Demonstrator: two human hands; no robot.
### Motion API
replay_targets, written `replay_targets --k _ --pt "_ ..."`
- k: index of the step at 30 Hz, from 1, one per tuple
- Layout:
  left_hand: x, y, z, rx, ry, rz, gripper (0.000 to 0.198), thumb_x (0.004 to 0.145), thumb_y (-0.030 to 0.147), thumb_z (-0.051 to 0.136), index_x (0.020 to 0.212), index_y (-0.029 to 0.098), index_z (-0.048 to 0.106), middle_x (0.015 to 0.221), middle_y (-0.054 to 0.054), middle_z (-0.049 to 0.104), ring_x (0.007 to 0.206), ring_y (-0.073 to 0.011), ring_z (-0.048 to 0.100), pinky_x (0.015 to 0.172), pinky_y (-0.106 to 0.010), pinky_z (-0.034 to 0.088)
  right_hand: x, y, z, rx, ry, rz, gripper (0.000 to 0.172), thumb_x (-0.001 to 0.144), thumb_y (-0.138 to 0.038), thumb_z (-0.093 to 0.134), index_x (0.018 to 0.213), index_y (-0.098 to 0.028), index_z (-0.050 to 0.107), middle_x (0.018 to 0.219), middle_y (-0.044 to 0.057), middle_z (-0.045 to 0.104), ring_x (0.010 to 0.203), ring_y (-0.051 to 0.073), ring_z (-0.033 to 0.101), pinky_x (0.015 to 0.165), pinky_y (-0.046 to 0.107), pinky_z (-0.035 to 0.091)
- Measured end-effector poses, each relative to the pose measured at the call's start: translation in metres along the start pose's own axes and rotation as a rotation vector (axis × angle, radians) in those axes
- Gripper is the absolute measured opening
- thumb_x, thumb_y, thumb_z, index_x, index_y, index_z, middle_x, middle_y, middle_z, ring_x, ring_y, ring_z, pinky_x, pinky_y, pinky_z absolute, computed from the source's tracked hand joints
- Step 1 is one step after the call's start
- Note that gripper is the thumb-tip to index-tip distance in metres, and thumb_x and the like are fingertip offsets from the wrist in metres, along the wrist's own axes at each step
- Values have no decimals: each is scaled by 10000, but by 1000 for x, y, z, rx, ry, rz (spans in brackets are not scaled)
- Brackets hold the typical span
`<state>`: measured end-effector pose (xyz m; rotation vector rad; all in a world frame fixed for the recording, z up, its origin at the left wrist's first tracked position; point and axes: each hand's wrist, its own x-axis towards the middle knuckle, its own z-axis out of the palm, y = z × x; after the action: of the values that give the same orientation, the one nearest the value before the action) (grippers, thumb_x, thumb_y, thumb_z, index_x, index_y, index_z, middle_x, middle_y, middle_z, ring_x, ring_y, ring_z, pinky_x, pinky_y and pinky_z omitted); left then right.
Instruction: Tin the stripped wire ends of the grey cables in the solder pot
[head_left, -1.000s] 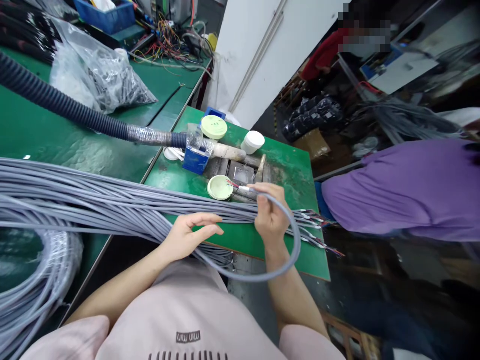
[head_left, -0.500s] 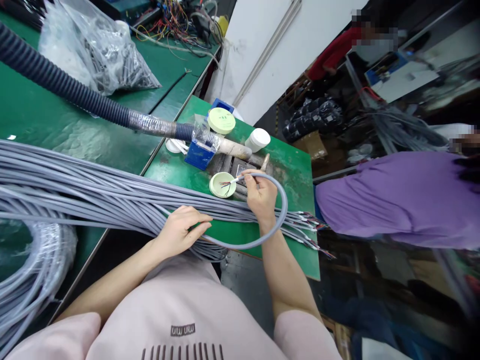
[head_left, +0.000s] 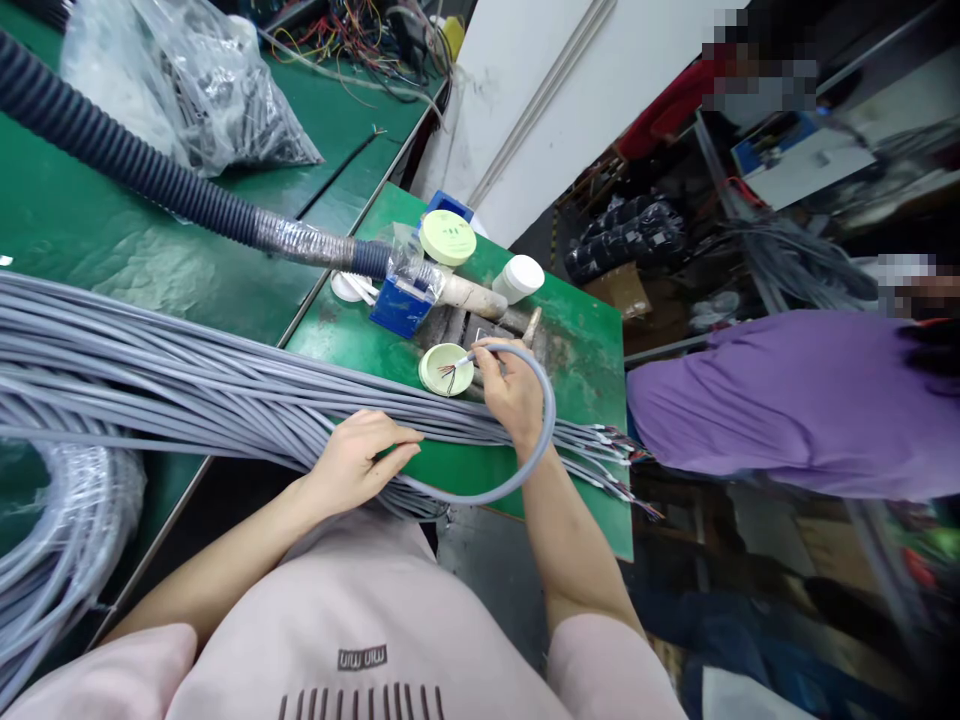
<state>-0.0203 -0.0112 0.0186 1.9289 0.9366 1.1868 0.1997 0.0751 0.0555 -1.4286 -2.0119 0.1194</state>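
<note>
My right hand (head_left: 514, 390) pinches a grey cable (head_left: 546, 430) near its stripped end. The thin bared wires (head_left: 448, 371) of that end reach into a small pale-green tub (head_left: 429, 380). From there the cable bends in a wide loop over my right wrist and back toward my left hand (head_left: 360, 450). That hand lies by the near edge of a thick bundle of grey cables (head_left: 225, 350), its fingers stretched and its thumb apart. What lies under its palm is hidden.
A ribbed black hose (head_left: 150, 165) ends in a pale nozzle beside a blue box (head_left: 401, 308). Behind stand a yellow-green lid (head_left: 448, 238) and a white jar (head_left: 519, 279). A plastic bag (head_left: 225, 100) lies back left. A person in purple (head_left: 787, 400) is at the right.
My right hand has shifted slightly left with the cable, and the loop has drawn in a little. The wire ends stay over the tub. My left hand has hardly moved.
</note>
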Motion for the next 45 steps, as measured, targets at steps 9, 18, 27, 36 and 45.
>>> replay_targets --k 9,18,27,36,45 --pt "2 1 -2 1 -3 16 168 868 215 580 983 199 701 769 -39 729 699 -152 614 725 -302 442 5 -4 -3 -51 -11 -14 196 900 -303 519 836 -234 692 884 37 729 861 221 646 832 379 461" --pt "9 5 -4 66 -53 89 166 885 228 555 984 197 686 787 -40 727 695 -145 619 710 -295 440 18 19 -39 -50 158 110 216 897 -317 487 865 -220 678 880 53 708 877 221 651 836 369 490" --pt "23 1 2 128 -66 111 184 892 252 537 981 198 688 810 -52 734 727 -160 634 716 -301 437 30 81 -28 -72 145 163 240 896 -307 448 831 -202 653 863 56 706 864 203 647 838 344 488" --pt "26 -4 5 135 -77 95 183 894 256 539 987 202 688 849 -51 739 763 -166 641 735 -307 429 36 102 -15 -118 89 147 227 878 -314 466 839 -202 660 839 63 704 851 220 655 836 356 489" --pt "26 -7 8 90 -85 56 171 881 248 562 980 205 694 860 -50 741 762 -167 639 731 -307 417 34 105 -9 -145 55 125 223 879 -306 463 841 -209 660 831 60 704 850 223 649 822 359 485"
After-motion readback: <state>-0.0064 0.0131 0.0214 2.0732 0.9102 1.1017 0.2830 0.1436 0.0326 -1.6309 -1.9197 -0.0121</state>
